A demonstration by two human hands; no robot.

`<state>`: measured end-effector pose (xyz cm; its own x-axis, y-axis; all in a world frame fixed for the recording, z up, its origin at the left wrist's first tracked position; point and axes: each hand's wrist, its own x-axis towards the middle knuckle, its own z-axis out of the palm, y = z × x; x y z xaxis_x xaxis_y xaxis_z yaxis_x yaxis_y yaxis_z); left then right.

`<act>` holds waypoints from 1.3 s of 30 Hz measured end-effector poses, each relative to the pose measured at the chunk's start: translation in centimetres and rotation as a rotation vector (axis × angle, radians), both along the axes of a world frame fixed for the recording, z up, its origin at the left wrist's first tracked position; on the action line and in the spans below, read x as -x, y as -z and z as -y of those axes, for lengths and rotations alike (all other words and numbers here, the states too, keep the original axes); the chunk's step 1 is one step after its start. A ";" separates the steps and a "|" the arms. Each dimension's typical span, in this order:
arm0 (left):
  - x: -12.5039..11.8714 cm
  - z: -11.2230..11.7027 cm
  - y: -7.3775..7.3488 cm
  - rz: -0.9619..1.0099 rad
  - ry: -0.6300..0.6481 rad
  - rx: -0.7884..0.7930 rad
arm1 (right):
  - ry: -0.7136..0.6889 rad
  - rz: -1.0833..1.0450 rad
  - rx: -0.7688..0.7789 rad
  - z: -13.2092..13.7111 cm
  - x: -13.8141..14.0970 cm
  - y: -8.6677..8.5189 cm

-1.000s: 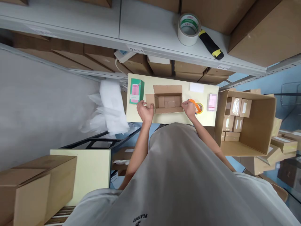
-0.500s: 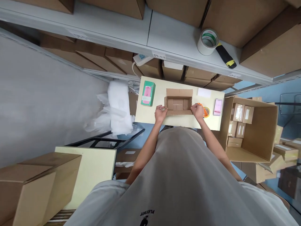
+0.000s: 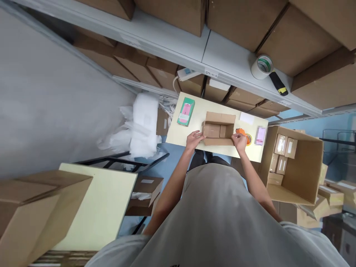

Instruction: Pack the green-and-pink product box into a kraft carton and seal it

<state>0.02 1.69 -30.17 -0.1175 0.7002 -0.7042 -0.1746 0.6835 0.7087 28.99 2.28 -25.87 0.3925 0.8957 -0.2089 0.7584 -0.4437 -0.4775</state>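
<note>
So the small open carton (image 3: pixel 218 141) sits mid-desk (image 3: pixel 176 135), flap up at the back, and I can see inside, though the near flap covers part of the floor. Left hand (image 3: pixel 194 140) is at its near left corner, fingers loosely spread with the thumb side against the cardboard; can't tell if it's actually gripping. Right hand (image 3: pixel 239 142) has its fingers bunched at the near right corner, but the tips are too small to say whether they're pinching it. That hand also partly covers the orange thing (image 3: pixel 241 132) beside a yellow tape roll (image 3: pixel 249 139). The pink item (image 3: pixel 260 135) further right is pixelated, so no clue what it is. Label on the green box (image 3: pixel 185 111) is unreadable. Shirt print (image 3: pixel 174 265) is chopped off at the bottom edge, and the upper-shelf boxes (image 3: pixel 230 22) run out of frame.
</note>
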 end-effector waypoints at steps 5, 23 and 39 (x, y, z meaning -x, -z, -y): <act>2.6 7.4 -2.4 -0.017 -0.210 0.048 | -0.074 -0.170 0.042 3.7 1.6 -0.6; 9.3 34.9 -6.4 -0.152 -1.022 0.150 | -0.990 -0.233 0.220 9.4 23.4 -2.5; 32.8 52.5 -3.6 -0.148 -1.318 0.032 | -1.361 -0.040 0.179 24.0 54.4 -0.9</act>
<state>-32.77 -50.79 -26.59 -0.7684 -0.0127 -0.6399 -0.6387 0.0801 0.7653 -25.46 -21.74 -24.93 -0.7750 0.5249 -0.3519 0.6277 0.5752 -0.5245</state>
